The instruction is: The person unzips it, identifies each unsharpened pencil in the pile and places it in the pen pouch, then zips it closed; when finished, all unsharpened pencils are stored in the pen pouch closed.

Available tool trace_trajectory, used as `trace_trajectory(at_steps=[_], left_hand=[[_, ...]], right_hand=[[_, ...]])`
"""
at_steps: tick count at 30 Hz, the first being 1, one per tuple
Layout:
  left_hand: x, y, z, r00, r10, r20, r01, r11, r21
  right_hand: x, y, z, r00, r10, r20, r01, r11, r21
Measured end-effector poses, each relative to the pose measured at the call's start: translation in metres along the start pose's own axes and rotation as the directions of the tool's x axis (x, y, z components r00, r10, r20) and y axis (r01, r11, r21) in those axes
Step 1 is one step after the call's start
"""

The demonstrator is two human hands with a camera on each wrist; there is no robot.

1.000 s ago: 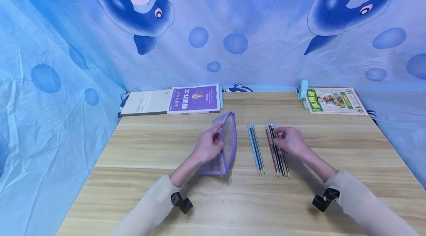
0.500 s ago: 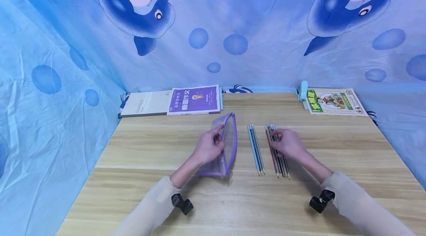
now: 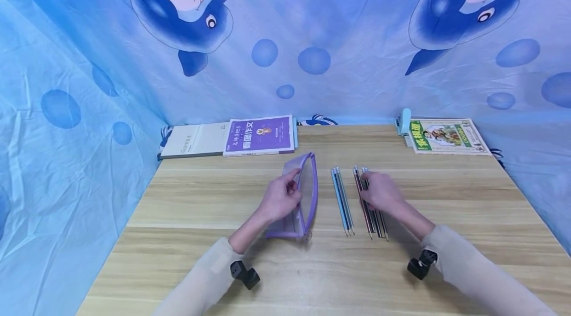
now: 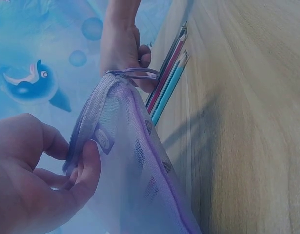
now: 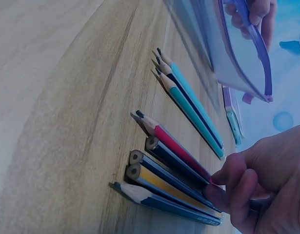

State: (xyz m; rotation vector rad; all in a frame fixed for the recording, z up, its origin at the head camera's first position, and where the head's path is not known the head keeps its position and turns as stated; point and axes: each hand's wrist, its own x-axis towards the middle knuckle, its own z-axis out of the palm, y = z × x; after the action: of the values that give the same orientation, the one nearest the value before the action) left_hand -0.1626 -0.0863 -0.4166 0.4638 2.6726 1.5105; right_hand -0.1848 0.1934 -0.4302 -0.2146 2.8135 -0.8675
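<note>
My left hand (image 3: 281,197) pinches the zipped edge of a purple mesh zipper pouch (image 4: 152,161), whose mouth gapes toward the pencils. To the right of it, three light-blue and dark pencils (image 3: 342,202) lie side by side on the table. My right hand (image 3: 381,192) is over a second row of several pencils, its fingers pinching at the eraser ends of a red pencil (image 5: 181,151) and the dark pencil (image 5: 171,158) beside it. Other dark pencils (image 5: 171,207) and a yellow-sided pencil (image 5: 159,184) lie alongside; some of these have unsharpened ends. The right hand hides part of this row.
At the back left lie a white Gambit notebook (image 3: 194,138) and a purple book (image 3: 258,135). A green-and-yellow picture book (image 3: 448,136) and a light-blue object (image 3: 404,122) are at the back right. A dolphin-print curtain (image 3: 348,14) borders the wooden table (image 3: 187,207).
My right hand has shifted slightly left, and the eraser ends of the red pencil and its dark neighbour now stand apart from the others. My left hand and the pouch stay put.
</note>
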Motion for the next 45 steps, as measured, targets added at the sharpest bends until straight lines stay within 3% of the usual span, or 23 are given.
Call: trace_trajectory(at_steps=[12,25,29,36,40,45], left_hand=[[-0.002,-0.002,0.003,1.000,-0.021,0.007,0.021,1.000,-0.005],[-0.002,-0.005,0.004,1.000,0.012,0.008,-0.012,1.000,0.010],[-0.003,-0.003,0.004,1.000,0.013,-0.004,-0.013,1.000,0.008],[-0.003,-0.002,0.004,1.000,0.005,-0.006,-0.005,1.000,-0.001],[-0.003,-0.002,0.003,1.000,0.002,-0.003,-0.002,1.000,-0.004],[-0.001,-0.001,0.000,1.000,0.015,-0.004,-0.015,1.000,-0.002]], right_hand=[[0.006,0.001,0.009,1.000,-0.019,0.003,0.019,0.998,-0.067],[0.015,-0.007,0.008,0.999,0.010,0.043,-0.004,0.991,-0.133],[0.016,-0.005,0.008,0.999,0.011,0.034,-0.008,0.998,-0.070],[0.014,0.000,0.005,1.000,0.017,-0.019,-0.014,0.990,0.139],[0.010,-0.005,0.000,0.998,0.012,-0.054,0.004,0.957,0.291],[0.007,-0.017,-0.006,0.997,0.028,-0.069,0.007,0.893,0.450]])
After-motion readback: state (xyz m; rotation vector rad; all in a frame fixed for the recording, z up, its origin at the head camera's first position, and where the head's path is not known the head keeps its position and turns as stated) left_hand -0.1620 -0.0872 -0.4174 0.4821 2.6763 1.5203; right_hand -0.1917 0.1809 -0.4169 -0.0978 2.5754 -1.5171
